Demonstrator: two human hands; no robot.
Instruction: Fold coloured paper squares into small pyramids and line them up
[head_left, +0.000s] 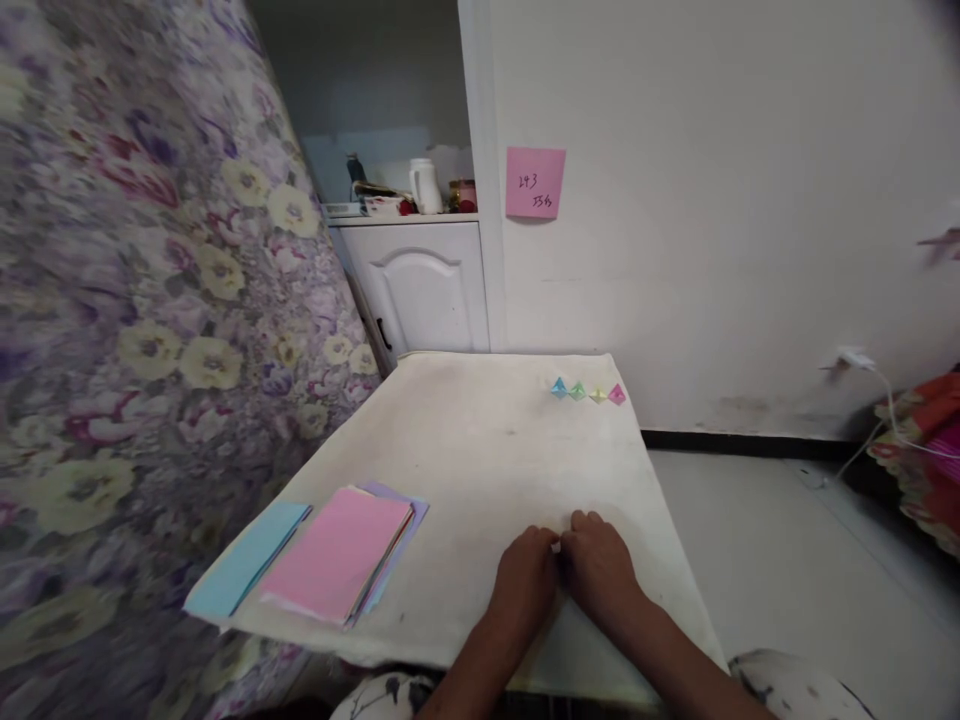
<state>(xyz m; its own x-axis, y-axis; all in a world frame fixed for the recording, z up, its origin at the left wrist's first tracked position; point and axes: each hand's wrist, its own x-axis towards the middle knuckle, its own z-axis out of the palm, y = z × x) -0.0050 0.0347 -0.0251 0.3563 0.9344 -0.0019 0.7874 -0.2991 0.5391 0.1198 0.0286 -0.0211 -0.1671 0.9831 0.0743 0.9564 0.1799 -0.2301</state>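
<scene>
Two bare hands, left (526,568) and right (601,562), sit nearly together over the near right part of the counter (480,440), fingers curled in, backs up. Fingertips mostly hidden; can't tell if they pinch anything. Only a tiny pale sliver (556,547) shows in the gap between them, too small to ID. Both forearms run out at the bottom edge.

Far right corner of counter: four small folded pieces in a row, pointed diamond-like outlines, look like paper: blue (559,388), green (577,391), yellow (598,395), pink (616,394). Fold detail too small to read.

Near left: paper stack (341,555), flat pink sheet on top, purple and blue edges fanned out below; lower sheets mostly covered. Just left of it, narrower light-blue stack (246,558), darker edge along one side.

Counter cover is off-white, cloth-like, faintly spotted. Floral curtain (217,280) hangs left, soft folds, blurred toward the frame edge. Pink note (535,184) on wall, handwritten "243" plus marks I can't make out. Red-orange fabric (926,420) cut off at right.
</scene>
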